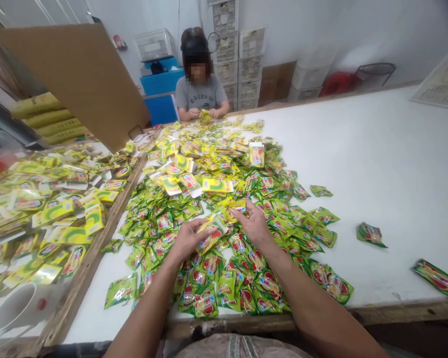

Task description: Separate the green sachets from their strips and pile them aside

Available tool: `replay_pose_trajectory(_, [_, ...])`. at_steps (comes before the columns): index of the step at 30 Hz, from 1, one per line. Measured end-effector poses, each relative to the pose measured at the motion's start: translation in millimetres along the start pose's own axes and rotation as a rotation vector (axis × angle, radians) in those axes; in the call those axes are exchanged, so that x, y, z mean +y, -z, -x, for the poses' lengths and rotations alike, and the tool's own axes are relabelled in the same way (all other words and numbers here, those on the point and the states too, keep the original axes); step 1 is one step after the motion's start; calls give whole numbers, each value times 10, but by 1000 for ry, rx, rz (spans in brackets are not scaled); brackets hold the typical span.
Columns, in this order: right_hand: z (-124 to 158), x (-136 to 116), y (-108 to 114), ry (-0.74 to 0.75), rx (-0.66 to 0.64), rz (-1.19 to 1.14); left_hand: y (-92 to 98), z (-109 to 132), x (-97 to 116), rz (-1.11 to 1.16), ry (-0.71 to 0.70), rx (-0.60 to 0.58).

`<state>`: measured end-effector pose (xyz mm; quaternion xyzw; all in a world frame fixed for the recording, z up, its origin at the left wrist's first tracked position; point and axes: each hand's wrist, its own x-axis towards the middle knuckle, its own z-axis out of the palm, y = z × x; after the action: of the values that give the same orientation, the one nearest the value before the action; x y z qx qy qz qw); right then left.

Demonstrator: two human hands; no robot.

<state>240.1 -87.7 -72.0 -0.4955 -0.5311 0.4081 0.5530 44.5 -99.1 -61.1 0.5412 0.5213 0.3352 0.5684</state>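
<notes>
My left hand (188, 239) is closed on a small yellow-green box (212, 238) with a red fruit picture. Its near end points at my right hand (254, 223), which pinches a yellow sachet (234, 206) beside the box. Whether the sachet touches the box's opening I cannot tell. Beneath and around both hands spreads a heap of green sachets (203, 303) printed with red watermelon. Just beyond the hands lie several flat yellow cartons (217, 186), and one box (256, 155) stands upright on the heap.
Left of a wooden strip (93, 253), many filled yellow boxes (56, 211) are piled beside a white mug (18, 308). Across the white table (377, 164), a co-worker (201, 94) handles a yellow packet. Loose sachets (372, 234) lie at right. A cardboard sheet (70, 74) leans at back left.
</notes>
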Motion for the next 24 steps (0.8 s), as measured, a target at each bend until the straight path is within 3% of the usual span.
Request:
replay_pose_trajectory(4, [-18, 41, 39, -50, -64, 89, -47, -19, -41, 150, 43, 66])
replay_pose_trajectory(7, [-15, 50, 64, -61, -115, 155, -103, -5, -85, 228, 63, 53])
replay_pose_trajectory(11, [16, 22, 21, 17, -170, 221, -172, 13, -132, 216, 55, 6])
replay_pose_trajectory(17, [8, 22, 5, 49, -285, 293, -196, -12, -199, 245, 26, 76])
replay_pose_trajectory(24, [38, 19, -18, 133, -268, 422, -209, 25, -217, 142, -46, 82])
